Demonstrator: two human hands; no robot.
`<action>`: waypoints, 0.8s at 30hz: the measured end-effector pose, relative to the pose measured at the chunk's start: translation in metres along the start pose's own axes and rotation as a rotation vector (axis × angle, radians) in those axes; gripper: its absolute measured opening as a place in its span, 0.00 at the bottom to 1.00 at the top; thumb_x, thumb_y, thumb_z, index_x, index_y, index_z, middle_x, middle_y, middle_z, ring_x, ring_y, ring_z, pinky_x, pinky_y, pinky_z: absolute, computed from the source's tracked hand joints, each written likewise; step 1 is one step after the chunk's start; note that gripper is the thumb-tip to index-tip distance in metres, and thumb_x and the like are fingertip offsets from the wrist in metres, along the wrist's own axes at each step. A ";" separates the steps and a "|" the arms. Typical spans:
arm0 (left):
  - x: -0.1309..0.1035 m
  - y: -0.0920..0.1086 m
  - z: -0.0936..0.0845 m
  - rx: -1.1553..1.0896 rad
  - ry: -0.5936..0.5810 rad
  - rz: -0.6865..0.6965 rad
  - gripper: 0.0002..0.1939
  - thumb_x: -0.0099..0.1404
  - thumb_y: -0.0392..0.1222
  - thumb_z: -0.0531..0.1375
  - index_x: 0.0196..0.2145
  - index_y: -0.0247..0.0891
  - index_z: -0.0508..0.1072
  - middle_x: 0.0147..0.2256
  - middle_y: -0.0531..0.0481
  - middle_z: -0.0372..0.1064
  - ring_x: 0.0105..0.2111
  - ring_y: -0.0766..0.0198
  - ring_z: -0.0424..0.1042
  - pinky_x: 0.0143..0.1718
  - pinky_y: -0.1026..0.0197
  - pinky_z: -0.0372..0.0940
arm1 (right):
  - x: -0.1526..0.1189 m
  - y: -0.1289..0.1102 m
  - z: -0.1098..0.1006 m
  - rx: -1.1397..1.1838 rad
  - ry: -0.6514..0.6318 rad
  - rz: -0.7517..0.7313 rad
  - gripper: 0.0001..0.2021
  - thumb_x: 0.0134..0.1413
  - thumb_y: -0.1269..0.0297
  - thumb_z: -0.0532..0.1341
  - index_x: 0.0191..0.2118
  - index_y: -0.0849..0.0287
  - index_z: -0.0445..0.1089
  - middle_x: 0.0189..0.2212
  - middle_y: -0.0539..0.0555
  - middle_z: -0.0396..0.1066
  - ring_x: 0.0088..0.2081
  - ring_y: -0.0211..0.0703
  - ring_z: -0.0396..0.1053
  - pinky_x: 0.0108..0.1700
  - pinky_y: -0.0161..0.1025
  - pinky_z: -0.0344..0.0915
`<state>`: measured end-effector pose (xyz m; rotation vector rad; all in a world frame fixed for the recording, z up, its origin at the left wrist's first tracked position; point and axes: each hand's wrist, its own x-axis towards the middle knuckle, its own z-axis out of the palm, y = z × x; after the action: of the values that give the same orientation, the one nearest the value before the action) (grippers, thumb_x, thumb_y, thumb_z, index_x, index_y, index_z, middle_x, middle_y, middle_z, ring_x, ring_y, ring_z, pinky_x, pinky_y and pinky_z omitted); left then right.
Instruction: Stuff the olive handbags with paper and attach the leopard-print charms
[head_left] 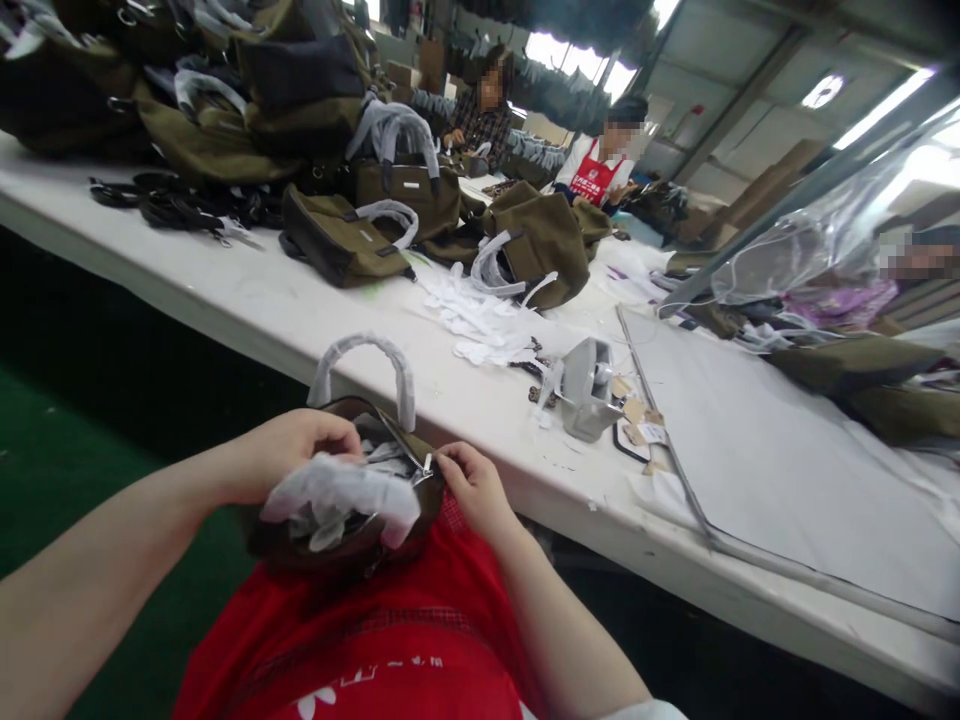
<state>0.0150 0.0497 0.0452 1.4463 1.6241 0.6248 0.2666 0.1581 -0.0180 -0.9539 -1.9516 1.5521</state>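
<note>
A dark olive handbag [341, 555] rests against my red apron, its zipped top open. White wrapping covers its two handles; the far handle [409, 385] arches up and the near handle [345, 495] lies across the opening. Pale stuffing shows inside. At the bag's left rim my left hand [304, 450] is closed, its fingertips partly hidden by the rim and near handle. My right hand [476, 485] pinches the right end of the opening, where the zipper pull [427, 465] stands beside my fingertips.
A long white table [247, 290] runs in front of me, with piled olive bags [345, 235], black straps [180, 200], white scraps [487, 320] and a grey tape dispenser [589, 390]. Tags [641, 420] lie by a grey board [795, 480]. Two people work at the far side; another person is at right.
</note>
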 end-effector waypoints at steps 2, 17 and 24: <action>0.015 0.021 0.011 0.088 -0.069 -0.011 0.16 0.64 0.52 0.56 0.34 0.36 0.73 0.28 0.50 0.74 0.29 0.59 0.72 0.29 0.62 0.64 | -0.003 -0.006 0.011 0.120 -0.026 0.009 0.09 0.61 0.58 0.57 0.39 0.58 0.69 0.30 0.50 0.70 0.29 0.37 0.66 0.32 0.34 0.64; 0.036 0.036 0.063 -0.073 0.009 -0.188 0.04 0.57 0.41 0.56 0.29 0.40 0.63 0.18 0.58 0.63 0.18 0.66 0.63 0.19 0.65 0.53 | -0.009 0.001 0.024 0.287 -0.046 0.171 0.15 0.56 0.52 0.62 0.40 0.58 0.65 0.20 0.43 0.61 0.17 0.30 0.56 0.19 0.29 0.53; 0.013 0.037 0.051 -0.160 0.009 -0.162 0.07 0.56 0.38 0.55 0.35 0.40 0.66 0.17 0.61 0.58 0.15 0.68 0.56 0.16 0.67 0.47 | -0.020 -0.002 0.021 0.339 0.024 0.127 0.17 0.57 0.50 0.63 0.43 0.58 0.65 0.21 0.43 0.60 0.18 0.29 0.51 0.20 0.28 0.48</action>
<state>0.0788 0.0613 0.0459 1.1853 1.6402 0.6534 0.2635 0.1293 -0.0200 -0.9579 -1.5677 1.8584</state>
